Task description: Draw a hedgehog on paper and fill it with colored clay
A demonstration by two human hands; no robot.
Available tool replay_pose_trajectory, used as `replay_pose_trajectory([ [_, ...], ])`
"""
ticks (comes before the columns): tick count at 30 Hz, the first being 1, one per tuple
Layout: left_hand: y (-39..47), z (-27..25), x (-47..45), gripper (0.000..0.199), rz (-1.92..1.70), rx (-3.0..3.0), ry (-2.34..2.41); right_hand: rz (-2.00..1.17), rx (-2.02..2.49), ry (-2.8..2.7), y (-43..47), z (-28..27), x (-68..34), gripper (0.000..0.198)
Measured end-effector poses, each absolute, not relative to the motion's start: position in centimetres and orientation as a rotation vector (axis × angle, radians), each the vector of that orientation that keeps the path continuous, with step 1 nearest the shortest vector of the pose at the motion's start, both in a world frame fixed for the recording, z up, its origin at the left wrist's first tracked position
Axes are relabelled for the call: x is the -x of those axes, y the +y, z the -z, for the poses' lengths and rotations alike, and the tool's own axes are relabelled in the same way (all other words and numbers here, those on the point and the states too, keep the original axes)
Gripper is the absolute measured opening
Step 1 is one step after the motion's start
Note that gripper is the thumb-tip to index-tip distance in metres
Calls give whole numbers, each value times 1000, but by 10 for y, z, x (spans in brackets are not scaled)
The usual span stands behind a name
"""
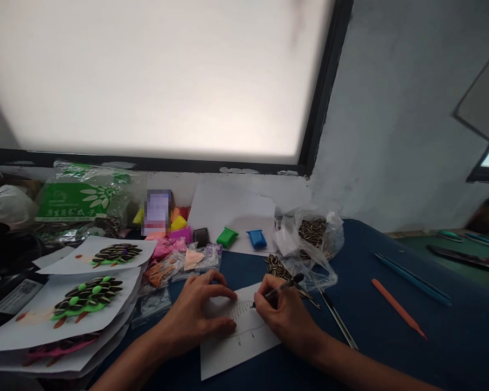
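Note:
My left hand (195, 310) lies on a white sheet of paper (217, 359), thumb and fingers apart on either side of a pencil-like line drawing (240, 311). The drawing has a rounded back filled with short strokes and small legs along a lower line. Closed around a dark pen (287, 284), my right hand (287, 317) rests on the paper's right part. The pen's tip is at the drawing's right edge. Just beyond that hand, striped sunflower seeds (276, 266) are heaped on the blue table. My right hand hides part of the sheet.
Left are stacked sheets with seed-and-clay hedgehogs (87, 298). Behind lie green (227, 237) and blue clay packs (256, 239), bagged clay (167, 247) and a bag of seeds (313, 233). A clear pen (338, 317), orange tool (398, 308) and blue tool (413, 279) lie right.

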State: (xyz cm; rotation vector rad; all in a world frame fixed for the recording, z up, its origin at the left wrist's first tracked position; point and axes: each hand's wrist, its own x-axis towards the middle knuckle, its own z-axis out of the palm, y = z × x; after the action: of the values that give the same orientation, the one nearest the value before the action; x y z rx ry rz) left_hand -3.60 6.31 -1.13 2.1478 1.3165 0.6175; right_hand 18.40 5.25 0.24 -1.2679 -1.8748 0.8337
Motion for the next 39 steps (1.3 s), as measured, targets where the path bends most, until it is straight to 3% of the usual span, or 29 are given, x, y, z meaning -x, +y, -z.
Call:
replay_pose_trajectory([
  [39, 65, 13, 36, 34, -628, -2150, 1312, -818, 1291, -1882, 52, -4, -185, 19],
])
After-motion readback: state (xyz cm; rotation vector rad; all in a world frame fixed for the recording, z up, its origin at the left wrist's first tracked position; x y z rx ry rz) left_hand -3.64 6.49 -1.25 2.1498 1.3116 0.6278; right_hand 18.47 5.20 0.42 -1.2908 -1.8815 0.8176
